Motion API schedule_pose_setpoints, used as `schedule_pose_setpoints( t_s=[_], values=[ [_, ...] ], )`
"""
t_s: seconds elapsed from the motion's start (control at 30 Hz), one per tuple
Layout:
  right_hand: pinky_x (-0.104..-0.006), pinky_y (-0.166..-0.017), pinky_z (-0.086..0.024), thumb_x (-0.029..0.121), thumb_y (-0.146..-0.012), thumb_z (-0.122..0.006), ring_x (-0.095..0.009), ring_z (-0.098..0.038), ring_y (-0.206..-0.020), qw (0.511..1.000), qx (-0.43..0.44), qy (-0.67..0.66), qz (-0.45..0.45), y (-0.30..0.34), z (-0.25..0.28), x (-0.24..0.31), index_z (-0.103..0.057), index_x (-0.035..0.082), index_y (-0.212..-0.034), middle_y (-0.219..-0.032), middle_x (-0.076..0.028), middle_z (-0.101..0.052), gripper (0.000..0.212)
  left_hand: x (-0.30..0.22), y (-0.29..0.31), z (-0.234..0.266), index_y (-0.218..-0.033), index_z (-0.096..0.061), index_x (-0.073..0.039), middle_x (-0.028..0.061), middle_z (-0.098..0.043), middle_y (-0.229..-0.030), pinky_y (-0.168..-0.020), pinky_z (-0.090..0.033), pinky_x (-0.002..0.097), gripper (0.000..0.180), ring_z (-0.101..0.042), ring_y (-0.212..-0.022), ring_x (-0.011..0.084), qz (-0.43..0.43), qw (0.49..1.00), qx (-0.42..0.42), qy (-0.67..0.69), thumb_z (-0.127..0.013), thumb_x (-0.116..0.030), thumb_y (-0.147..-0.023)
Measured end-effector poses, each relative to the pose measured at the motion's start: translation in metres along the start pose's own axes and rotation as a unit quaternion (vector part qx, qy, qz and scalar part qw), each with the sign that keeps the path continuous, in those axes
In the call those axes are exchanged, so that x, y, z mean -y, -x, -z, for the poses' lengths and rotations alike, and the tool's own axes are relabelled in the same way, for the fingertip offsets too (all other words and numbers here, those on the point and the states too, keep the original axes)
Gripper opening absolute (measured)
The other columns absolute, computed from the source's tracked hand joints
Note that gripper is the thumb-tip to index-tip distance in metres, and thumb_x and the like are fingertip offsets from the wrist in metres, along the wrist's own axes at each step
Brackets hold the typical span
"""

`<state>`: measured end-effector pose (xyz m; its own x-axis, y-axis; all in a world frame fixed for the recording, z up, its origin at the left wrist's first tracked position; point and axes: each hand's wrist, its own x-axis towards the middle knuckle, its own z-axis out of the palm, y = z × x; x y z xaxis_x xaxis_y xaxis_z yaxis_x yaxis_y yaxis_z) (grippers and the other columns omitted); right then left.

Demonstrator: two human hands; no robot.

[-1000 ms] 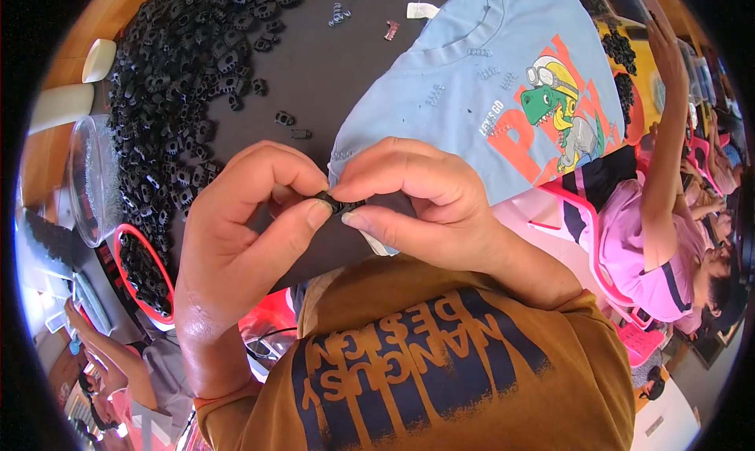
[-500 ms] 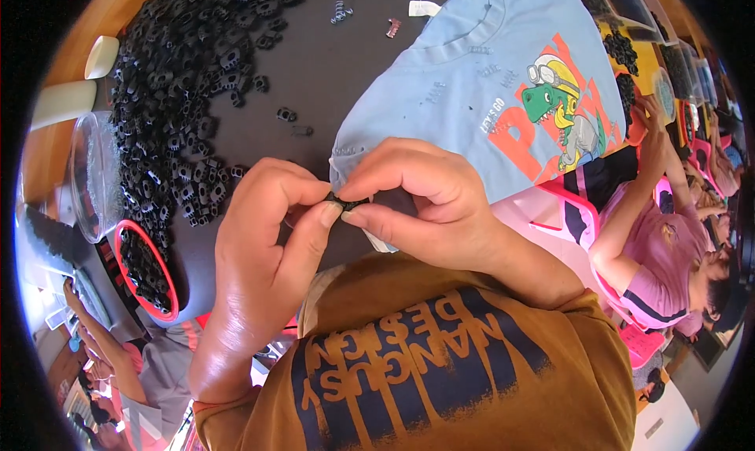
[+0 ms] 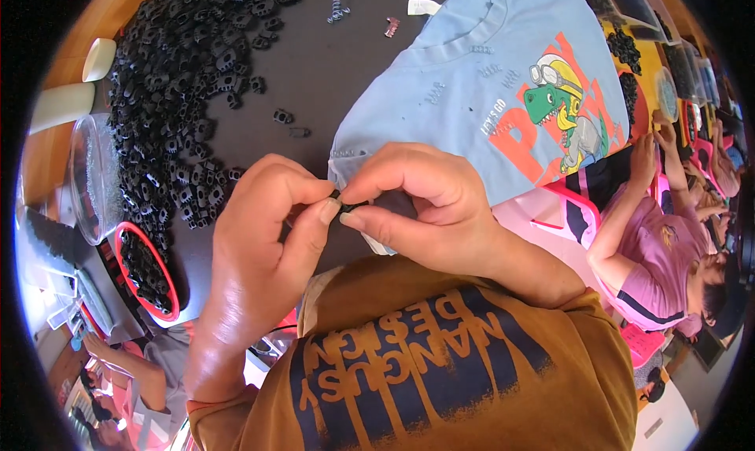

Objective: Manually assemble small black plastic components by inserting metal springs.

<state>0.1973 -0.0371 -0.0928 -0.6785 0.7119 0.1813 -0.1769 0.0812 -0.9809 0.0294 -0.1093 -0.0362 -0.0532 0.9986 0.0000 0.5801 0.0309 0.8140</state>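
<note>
My left hand (image 3: 271,223) and my right hand (image 3: 432,207) meet at the near edge of the dark table, thumbs and forefingers pinched together. Between their fingertips is a small black hair claw clip (image 3: 351,208), mostly covered by the fingers. A large pile of black claw clip pieces (image 3: 185,81) spreads over the left side of the table. Two loose pieces (image 3: 282,116) lie apart from it, just beyond my hands. Right of them is a folded light blue T-shirt (image 3: 409,97) with a printed dinosaur, bearing several small grey toothed pieces.
At the left stand a clear round dish (image 3: 96,176) of tiny shiny bits and a red-rimmed basket (image 3: 167,272) of black pieces. A bluish clip (image 3: 338,11) and a reddish clip (image 3: 392,27) lie at the far side. Other people (image 3: 657,239) sit on both sides.
My hands stay pinched on the clip, with the fingertips slightly farther apart. The co-worker on the right has lowered a hand; the one on the left has shifted an arm.
</note>
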Motion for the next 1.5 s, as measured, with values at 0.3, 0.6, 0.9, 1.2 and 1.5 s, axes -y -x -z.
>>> schedule_pose_setpoints(
  t_s=[0.3, 0.6, 0.9, 1.2, 1.5],
  values=[
    [-0.0249, -0.062, -0.047, -0.002, -0.076, -0.070, -0.014, -0.059, -0.070, 0.995, -0.047, -0.068, -0.047, 0.005, -0.010, -0.003, -0.062, 0.002, -0.091, -0.077, -0.005, -0.060, 0.017, 0.001, 0.002, -0.001, -0.092, -0.058, 0.000, 0.0075, -0.056, -0.084, -0.063, -0.044, 0.0257, 0.012, -0.055, -0.072, 0.0161, 0.069, 0.995, -0.003, 0.068, -0.060, 0.003, -0.080],
    [-0.0247, -0.066, -0.047, -0.002, -0.077, -0.069, -0.012, -0.059, -0.073, 0.990, -0.074, -0.100, -0.063, 0.006, -0.013, 0.016, -0.062, 0.001, -0.090, -0.082, -0.005, -0.062, 0.015, -0.012, 0.003, 0.007, -0.093, -0.062, 0.001, 0.0065, -0.058, -0.078, -0.064, -0.044, 0.0253, 0.012, -0.055, -0.070, 0.0142, 0.117, 0.980, 0.001, 0.160, -0.060, 0.003, -0.082],
    [-0.0277, -0.061, -0.047, -0.005, -0.073, -0.068, -0.021, -0.060, -0.069, 0.997, -0.076, 0.013, -0.007, 0.011, -0.016, 0.020, -0.062, 0.003, -0.085, -0.077, -0.007, -0.062, 0.016, -0.003, 0.010, -0.005, -0.093, -0.060, 0.002, 0.0105, -0.057, -0.076, -0.060, -0.044, 0.0296, 0.013, -0.055, -0.066, 0.0225, -0.037, 0.998, -0.049, 0.033, -0.059, 0.006, -0.080],
    [-0.0246, -0.072, -0.049, -0.007, -0.080, -0.066, -0.013, -0.061, -0.082, 0.986, -0.039, -0.131, -0.098, 0.008, -0.009, 0.028, -0.059, -0.001, -0.097, -0.091, -0.007, -0.063, 0.019, -0.010, 0.016, 0.003, -0.101, -0.061, 0.003, 0.0062, -0.058, -0.085, -0.061, -0.042, 0.0198, 0.016, -0.053, -0.069, 0.0075, 0.131, 0.960, -0.005, 0.245, -0.056, 0.006, -0.086],
    [-0.0292, -0.088, -0.049, -0.010, -0.083, -0.063, -0.016, -0.061, -0.098, 0.898, -0.002, -0.355, -0.260, 0.008, -0.003, 0.044, -0.058, -0.003, -0.105, -0.107, -0.010, -0.061, 0.024, -0.017, 0.027, 0.001, -0.103, -0.060, 0.004, 0.0077, -0.057, -0.090, -0.063, -0.043, 0.0179, 0.018, -0.054, -0.070, 0.0068, 0.086, 0.936, -0.031, 0.341, -0.052, 0.008, -0.087]
  ],
)
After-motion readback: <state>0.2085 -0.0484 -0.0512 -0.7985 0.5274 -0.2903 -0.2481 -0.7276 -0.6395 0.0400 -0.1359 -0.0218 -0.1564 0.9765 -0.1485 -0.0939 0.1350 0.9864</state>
